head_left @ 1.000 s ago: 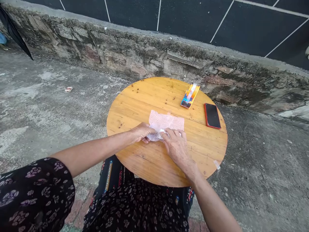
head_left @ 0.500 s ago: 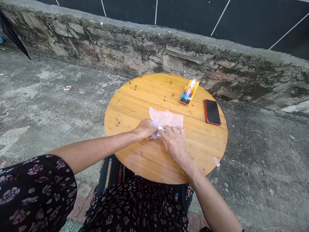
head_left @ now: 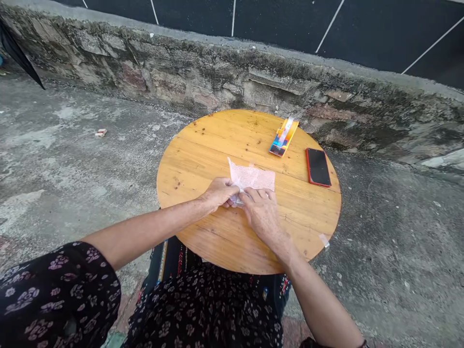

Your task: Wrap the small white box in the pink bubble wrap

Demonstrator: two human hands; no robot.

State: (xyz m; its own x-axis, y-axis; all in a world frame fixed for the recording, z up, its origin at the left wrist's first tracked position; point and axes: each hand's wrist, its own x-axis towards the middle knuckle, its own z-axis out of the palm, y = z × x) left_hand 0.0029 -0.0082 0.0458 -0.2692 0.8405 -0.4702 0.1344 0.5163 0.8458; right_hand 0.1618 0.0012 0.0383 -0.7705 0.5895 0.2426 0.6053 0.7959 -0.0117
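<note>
The left hand [head_left: 220,192] pinches the near left corner of the pink bubble wrap [head_left: 253,177], which lies on the middle of the round wooden table [head_left: 203,154]. The right hand [head_left: 261,210] rests its bent fingers on the near right part; I can't tell if they grip it. A tape dispenser [head_left: 284,137] sits at the far right, near a red-edged phone [head_left: 318,166]. A clear tape strip [head_left: 324,240] sticks to the near right edge.

Loads of free tabletop [head_left: 192,159] beyond-left of the pink sheet [head_left: 255,178] grip. Tape dispenser [head_left: 284,137] and phone [head_left: 318,167] block beyond-right tho.
</note>
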